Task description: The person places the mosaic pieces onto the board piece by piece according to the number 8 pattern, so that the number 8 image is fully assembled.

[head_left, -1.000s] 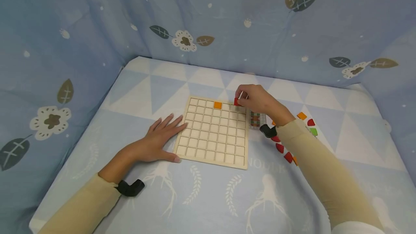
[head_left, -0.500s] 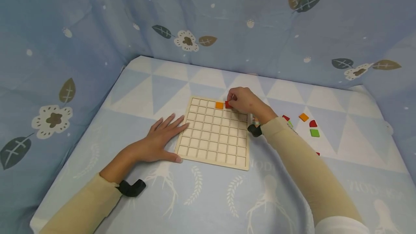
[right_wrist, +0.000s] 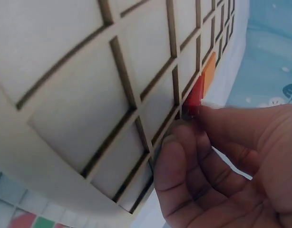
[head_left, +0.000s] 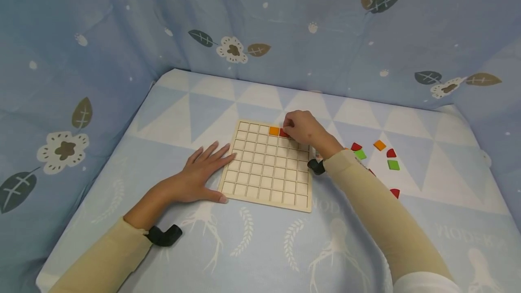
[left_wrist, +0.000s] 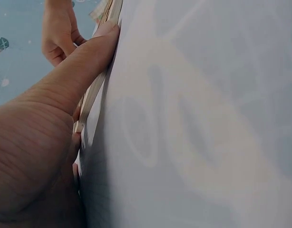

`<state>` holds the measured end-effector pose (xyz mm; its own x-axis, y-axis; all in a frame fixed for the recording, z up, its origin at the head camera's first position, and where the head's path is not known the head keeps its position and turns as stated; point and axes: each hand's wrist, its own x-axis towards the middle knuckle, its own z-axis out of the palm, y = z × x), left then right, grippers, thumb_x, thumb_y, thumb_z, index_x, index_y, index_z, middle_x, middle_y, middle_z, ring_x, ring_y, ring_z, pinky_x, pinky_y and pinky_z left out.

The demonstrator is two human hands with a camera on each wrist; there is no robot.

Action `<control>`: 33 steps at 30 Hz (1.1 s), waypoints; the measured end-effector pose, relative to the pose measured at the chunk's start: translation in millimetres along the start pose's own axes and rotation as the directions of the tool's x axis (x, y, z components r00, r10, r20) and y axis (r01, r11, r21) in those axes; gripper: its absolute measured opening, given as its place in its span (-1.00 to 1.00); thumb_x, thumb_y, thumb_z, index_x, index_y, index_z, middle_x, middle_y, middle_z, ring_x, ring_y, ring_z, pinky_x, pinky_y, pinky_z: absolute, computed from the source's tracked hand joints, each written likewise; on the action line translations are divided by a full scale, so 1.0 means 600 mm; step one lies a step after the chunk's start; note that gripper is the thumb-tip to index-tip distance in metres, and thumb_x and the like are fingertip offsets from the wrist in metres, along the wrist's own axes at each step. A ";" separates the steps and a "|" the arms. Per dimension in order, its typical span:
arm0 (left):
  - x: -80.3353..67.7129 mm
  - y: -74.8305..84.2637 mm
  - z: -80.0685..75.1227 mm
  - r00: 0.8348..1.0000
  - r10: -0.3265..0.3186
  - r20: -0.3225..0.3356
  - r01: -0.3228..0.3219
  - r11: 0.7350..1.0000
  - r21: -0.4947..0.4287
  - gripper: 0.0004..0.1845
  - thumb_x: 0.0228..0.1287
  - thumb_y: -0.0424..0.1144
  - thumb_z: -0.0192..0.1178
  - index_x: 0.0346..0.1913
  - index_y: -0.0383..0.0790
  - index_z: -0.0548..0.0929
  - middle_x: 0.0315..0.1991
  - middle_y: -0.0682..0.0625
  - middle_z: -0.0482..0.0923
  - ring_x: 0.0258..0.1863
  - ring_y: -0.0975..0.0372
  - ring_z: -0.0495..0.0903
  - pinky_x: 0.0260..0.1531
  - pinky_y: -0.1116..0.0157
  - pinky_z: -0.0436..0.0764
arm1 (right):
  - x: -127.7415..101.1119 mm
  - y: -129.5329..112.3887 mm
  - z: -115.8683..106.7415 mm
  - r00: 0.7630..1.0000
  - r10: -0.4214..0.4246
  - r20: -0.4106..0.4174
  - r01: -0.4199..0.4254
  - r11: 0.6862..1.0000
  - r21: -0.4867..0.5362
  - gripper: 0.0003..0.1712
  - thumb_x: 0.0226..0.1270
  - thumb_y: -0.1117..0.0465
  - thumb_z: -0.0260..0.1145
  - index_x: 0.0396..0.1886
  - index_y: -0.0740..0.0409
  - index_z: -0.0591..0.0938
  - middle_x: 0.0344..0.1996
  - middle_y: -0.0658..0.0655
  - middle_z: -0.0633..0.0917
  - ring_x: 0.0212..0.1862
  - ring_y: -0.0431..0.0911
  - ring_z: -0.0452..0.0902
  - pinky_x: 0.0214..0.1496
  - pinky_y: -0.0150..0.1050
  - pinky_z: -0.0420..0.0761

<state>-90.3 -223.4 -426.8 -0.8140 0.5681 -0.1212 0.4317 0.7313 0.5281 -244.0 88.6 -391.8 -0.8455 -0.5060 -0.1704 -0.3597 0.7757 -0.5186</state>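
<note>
A wooden grid board lies flat on the blue cloth. An orange tile sits in a cell of its top row. My right hand pinches a red tile down at the cell just right of the orange one. In the right wrist view the red tile stands against the board between my curled fingertips, beside the orange tile. My left hand lies flat on the cloth, fingers straight and touching the board's left edge.
Loose tiles lie right of the board: red, green, orange, red, green, red. A small pattern card lies by the board, mostly hidden under my right wrist. Cloth walls enclose the table.
My right hand carried the red tile left and down from above the board's top right to the cell beside the orange tile. The left hand stayed still.
</note>
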 end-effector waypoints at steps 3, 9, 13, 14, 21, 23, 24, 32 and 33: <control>0.001 -0.001 0.001 1.000 -0.004 0.002 0.004 1.000 0.006 0.13 0.00 0.38 0.28 0.55 0.08 -0.05 0.56 0.04 -0.27 0.51 0.03 -0.40 0.35 -0.13 -0.34 | -0.003 -0.001 0.004 1.000 -0.004 -0.013 0.005 1.000 0.008 -0.85 0.43 0.27 0.13 -0.28 0.16 0.62 -0.30 0.07 0.64 -0.27 -0.03 0.47 -0.21 -0.19 0.50; 0.000 0.000 0.001 1.000 -0.007 -0.006 0.007 1.000 0.010 0.12 0.00 0.37 0.30 0.55 0.07 -0.02 0.56 0.04 -0.27 0.51 0.03 -0.39 0.35 -0.13 -0.34 | -0.009 0.000 0.008 0.999 -0.004 -0.033 0.005 1.000 0.005 -0.84 0.43 0.27 0.14 -0.20 0.16 0.65 -0.21 0.07 0.66 -0.20 -0.05 0.51 -0.12 -0.17 0.53; 0.000 0.003 -0.001 1.000 -0.004 -0.008 0.004 1.000 0.010 0.12 -0.01 0.34 0.32 0.55 0.04 0.00 0.56 0.01 -0.25 0.51 0.01 -0.37 0.35 -0.14 -0.33 | -0.020 -0.002 0.002 0.999 -0.019 -0.026 0.020 1.000 0.016 -0.78 0.44 0.27 0.11 -0.12 0.19 0.67 -0.14 0.10 0.67 -0.14 -0.05 0.52 -0.08 -0.16 0.54; 0.000 0.003 -0.001 1.000 -0.005 -0.007 0.005 1.000 0.010 0.12 -0.01 0.34 0.33 0.55 0.04 0.00 0.56 0.01 -0.26 0.51 0.01 -0.37 0.35 -0.14 -0.33 | -0.025 -0.002 -0.002 0.999 -0.028 -0.022 0.028 0.999 0.028 -0.77 0.44 0.27 0.10 -0.11 0.20 0.67 -0.14 0.11 0.67 -0.15 -0.04 0.52 -0.08 -0.16 0.54; 0.003 0.003 -0.002 1.000 -0.006 0.000 0.006 1.000 0.019 0.13 0.00 0.36 0.30 0.55 0.08 -0.04 0.56 0.04 -0.28 0.51 0.03 -0.40 0.36 -0.13 -0.33 | -0.065 0.005 -0.049 0.997 -0.068 -0.035 0.071 0.994 0.086 -0.71 0.46 0.26 0.02 -0.03 0.18 0.64 -0.17 0.11 0.67 -0.26 -0.06 0.51 -0.19 -0.14 0.52; 0.003 0.003 -0.002 1.000 -0.004 -0.003 0.004 1.000 0.020 0.13 0.00 0.36 0.30 0.55 0.09 -0.04 0.56 0.05 -0.28 0.51 0.04 -0.40 0.35 -0.13 -0.32 | -0.078 0.012 -0.064 0.997 -0.066 -0.045 0.071 0.992 0.108 -0.70 0.48 0.27 -0.01 -0.03 0.17 0.63 -0.18 0.13 0.67 -0.25 -0.04 0.53 -0.23 -0.14 0.53; 0.003 0.003 -0.002 1.000 -0.005 -0.004 0.005 1.000 0.021 0.12 0.00 0.36 0.30 0.55 0.10 -0.04 0.56 0.05 -0.28 0.51 0.04 -0.40 0.36 -0.13 -0.32 | -0.086 0.016 -0.071 0.997 -0.059 -0.046 0.064 0.990 0.124 -0.70 0.49 0.26 -0.03 -0.03 0.16 0.63 -0.20 0.14 0.67 -0.25 -0.03 0.55 -0.24 -0.14 0.54; 0.001 0.002 -0.001 1.000 -0.005 -0.006 0.005 1.000 0.014 0.13 -0.01 0.37 0.30 0.55 0.04 -0.01 0.56 0.01 -0.26 0.51 0.01 -0.38 0.35 -0.14 -0.32 | -0.156 0.067 -0.091 0.999 -0.003 -0.045 0.013 0.978 0.209 -0.69 0.55 0.24 -0.06 -0.03 0.22 0.60 -0.19 0.19 0.66 -0.18 0.05 0.61 -0.11 -0.05 0.61; 0.001 0.002 -0.002 1.000 -0.002 -0.006 0.002 1.000 0.015 0.13 0.00 0.37 0.29 0.55 0.04 -0.02 0.56 0.01 -0.26 0.51 0.01 -0.38 0.35 -0.14 -0.32 | -0.164 0.076 -0.091 0.999 0.003 -0.049 0.007 0.977 0.213 -0.69 0.55 0.24 -0.06 -0.03 0.23 0.59 -0.20 0.20 0.66 -0.19 0.06 0.61 -0.11 -0.04 0.61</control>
<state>-90.5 -222.8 -425.5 -0.8172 0.5643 -0.1170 0.4360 0.7381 0.5149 -198.3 194.2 -352.9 -0.8651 -0.4842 -0.1310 -0.2735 0.6742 -0.6861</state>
